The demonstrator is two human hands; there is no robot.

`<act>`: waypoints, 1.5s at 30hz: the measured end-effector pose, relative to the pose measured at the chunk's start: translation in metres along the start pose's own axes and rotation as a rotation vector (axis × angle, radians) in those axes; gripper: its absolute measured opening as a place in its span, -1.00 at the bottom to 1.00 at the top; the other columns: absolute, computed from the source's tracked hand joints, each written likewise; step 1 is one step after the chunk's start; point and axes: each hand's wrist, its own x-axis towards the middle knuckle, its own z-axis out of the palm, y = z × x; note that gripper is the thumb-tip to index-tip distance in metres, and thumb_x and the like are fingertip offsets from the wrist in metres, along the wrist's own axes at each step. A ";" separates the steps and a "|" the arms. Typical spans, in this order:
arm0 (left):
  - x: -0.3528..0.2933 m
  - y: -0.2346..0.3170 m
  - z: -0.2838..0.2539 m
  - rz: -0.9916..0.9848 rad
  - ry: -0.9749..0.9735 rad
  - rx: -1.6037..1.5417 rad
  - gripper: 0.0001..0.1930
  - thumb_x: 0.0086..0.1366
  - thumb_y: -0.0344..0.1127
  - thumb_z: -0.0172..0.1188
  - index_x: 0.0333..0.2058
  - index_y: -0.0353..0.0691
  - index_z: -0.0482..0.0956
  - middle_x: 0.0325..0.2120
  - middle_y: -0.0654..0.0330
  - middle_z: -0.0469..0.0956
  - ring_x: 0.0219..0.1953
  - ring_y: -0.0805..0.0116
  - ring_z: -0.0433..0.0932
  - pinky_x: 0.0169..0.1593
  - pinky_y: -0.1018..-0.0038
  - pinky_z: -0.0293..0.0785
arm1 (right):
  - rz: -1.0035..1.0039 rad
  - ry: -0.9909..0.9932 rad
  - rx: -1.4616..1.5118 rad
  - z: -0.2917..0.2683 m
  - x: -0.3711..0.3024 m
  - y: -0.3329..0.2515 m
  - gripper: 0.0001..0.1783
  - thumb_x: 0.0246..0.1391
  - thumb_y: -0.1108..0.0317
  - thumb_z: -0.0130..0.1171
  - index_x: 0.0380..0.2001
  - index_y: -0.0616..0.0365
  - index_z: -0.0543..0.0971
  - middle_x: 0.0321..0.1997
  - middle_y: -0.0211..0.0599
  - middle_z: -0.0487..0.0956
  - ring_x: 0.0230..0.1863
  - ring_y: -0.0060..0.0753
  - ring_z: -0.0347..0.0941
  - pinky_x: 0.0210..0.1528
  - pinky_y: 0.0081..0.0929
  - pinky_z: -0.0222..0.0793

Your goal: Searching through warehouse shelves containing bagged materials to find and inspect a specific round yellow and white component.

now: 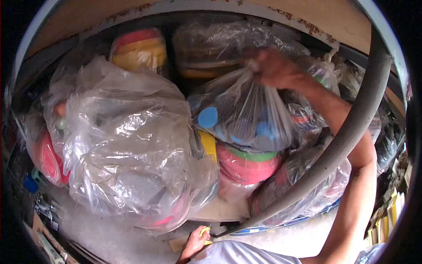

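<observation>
My right hand (274,68) reaches up and closes on the gathered top of a clear plastic bag (239,101). Dark pieces with blue round patches show through that bag, and folds run down from my fingers. The bag rests above a round stack of pink and green pieces (250,165). Low in the middle, my left hand (196,241) is closed around a small yellow thing (205,230) whose kind I cannot make out. Left of the held bag stands a big clear plastic bag (132,136), its contents mostly hidden by wrinkles and glare.
A thick grey pole (347,136) crosses in front of my right arm. Wrapped red and yellow pieces (140,48) and another wrapped bundle (206,46) lie behind. More bagged goods (299,189) sit at right. A rusty-edged board (176,6) overhangs the top.
</observation>
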 end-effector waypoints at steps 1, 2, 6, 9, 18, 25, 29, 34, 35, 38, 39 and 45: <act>0.002 -0.001 -0.002 0.033 0.021 0.013 -0.75 0.36 -0.33 0.02 -0.07 -0.36 0.48 -0.39 0.11 0.61 -0.36 0.32 0.61 -0.19 0.42 0.54 | 0.040 -0.003 0.046 -0.010 0.001 0.007 -0.40 -0.14 0.41 0.25 0.08 0.06 0.44 0.04 0.07 0.54 0.11 0.00 0.46 0.19 -0.21 0.35; 0.003 -0.001 -0.004 0.066 0.041 0.025 -0.75 0.36 -0.33 0.02 -0.09 -0.37 0.48 -0.43 0.10 0.60 -0.36 0.35 0.61 -0.21 0.43 0.54 | 0.082 -0.006 0.092 -0.018 -0.001 0.012 -0.46 -0.15 0.43 0.25 0.01 0.12 0.46 0.00 0.06 0.55 0.08 -0.02 0.48 0.12 -0.19 0.39; -0.015 -0.004 0.007 -0.028 0.110 -0.029 -0.77 0.36 -0.34 0.01 -0.13 -0.38 0.48 -0.45 0.11 0.59 -0.38 0.35 0.61 -0.24 0.44 0.54 | 0.153 0.105 0.129 -0.018 -0.005 0.024 -0.53 -0.16 0.44 0.24 -0.07 0.17 0.48 -0.09 0.02 0.58 0.00 -0.01 0.52 0.04 -0.20 0.39; -0.021 -0.004 0.000 -0.018 0.097 0.006 -0.78 0.37 -0.35 0.01 -0.13 -0.37 0.49 -0.45 0.11 0.59 -0.39 0.36 0.62 -0.24 0.44 0.54 | -0.002 0.498 0.144 -0.010 -0.017 0.054 -0.58 -0.15 0.44 0.24 -0.12 0.17 0.49 -0.16 -0.02 0.58 -0.05 -0.01 0.53 0.00 -0.23 0.39; -0.011 -0.008 -0.001 -0.001 0.161 -0.050 -0.80 0.37 -0.38 0.02 -0.14 -0.40 0.47 -0.46 0.13 0.57 -0.42 0.40 0.58 -0.27 0.48 0.53 | 0.214 0.803 -0.145 -0.004 -0.041 0.136 -0.56 -0.10 0.39 0.26 -0.06 0.13 0.51 -0.16 0.01 0.58 -0.05 0.04 0.52 0.00 -0.22 0.39; -0.015 -0.002 0.002 -0.016 0.110 -0.018 -0.79 0.38 -0.36 0.01 -0.15 -0.40 0.47 -0.47 0.15 0.56 -0.41 0.41 0.58 -0.26 0.48 0.53 | 0.406 0.651 -0.093 -0.002 -0.064 0.163 -0.46 -0.08 0.33 0.26 0.05 0.07 0.47 -0.04 0.02 0.56 0.03 0.09 0.47 0.04 -0.18 0.39; -0.015 -0.004 0.002 -0.017 0.106 -0.048 -0.79 0.39 -0.34 0.01 -0.15 -0.40 0.46 -0.47 0.16 0.55 -0.41 0.41 0.58 -0.25 0.48 0.53 | 0.463 0.584 -0.118 -0.005 -0.072 0.179 -0.42 -0.08 0.27 0.27 0.09 0.05 0.45 0.02 0.02 0.54 0.07 0.11 0.45 0.07 -0.16 0.38; -0.015 -0.010 0.003 -0.024 0.099 -0.062 -0.79 0.39 -0.35 0.01 -0.15 -0.39 0.46 -0.47 0.15 0.55 -0.41 0.41 0.57 -0.25 0.48 0.53 | 0.419 0.597 -0.208 -0.005 -0.086 0.219 -0.38 -0.08 0.23 0.27 0.13 0.00 0.42 0.07 0.02 0.52 0.11 0.13 0.43 0.10 -0.16 0.37; -0.015 -0.009 0.004 -0.005 0.094 -0.050 -0.80 0.39 -0.35 0.01 -0.15 -0.39 0.46 -0.47 0.15 0.56 -0.41 0.42 0.57 -0.25 0.49 0.53 | 0.326 0.653 -0.282 -0.005 -0.094 0.232 -0.36 -0.08 0.22 0.27 0.14 -0.03 0.42 0.07 0.01 0.52 0.11 0.13 0.42 0.10 -0.17 0.37; -0.020 -0.009 0.002 -0.003 0.113 -0.037 -0.80 0.39 -0.36 0.01 -0.16 -0.39 0.47 -0.47 0.15 0.56 -0.41 0.41 0.58 -0.26 0.48 0.53 | 0.319 0.665 -0.272 0.002 -0.088 0.228 -0.35 -0.08 0.19 0.27 0.15 0.00 0.41 0.07 0.04 0.51 0.10 0.13 0.43 0.09 -0.16 0.37; -0.020 -0.010 0.001 -0.005 0.119 -0.028 -0.80 0.38 -0.36 0.01 -0.16 -0.39 0.47 -0.47 0.14 0.56 -0.41 0.41 0.58 -0.26 0.48 0.53 | 0.317 0.674 -0.274 0.002 -0.085 0.227 -0.35 -0.07 0.18 0.27 0.15 0.02 0.40 0.07 0.05 0.51 0.10 0.13 0.43 0.09 -0.15 0.38; -0.017 -0.014 0.002 0.013 0.113 -0.034 -0.81 0.38 -0.37 0.01 -0.15 -0.37 0.47 -0.47 0.14 0.56 -0.41 0.40 0.59 -0.26 0.47 0.53 | 0.325 0.710 -0.312 -0.006 -0.106 0.247 -0.29 -0.06 0.09 0.27 0.16 0.12 0.37 0.07 0.13 0.49 0.09 0.14 0.44 0.08 -0.10 0.40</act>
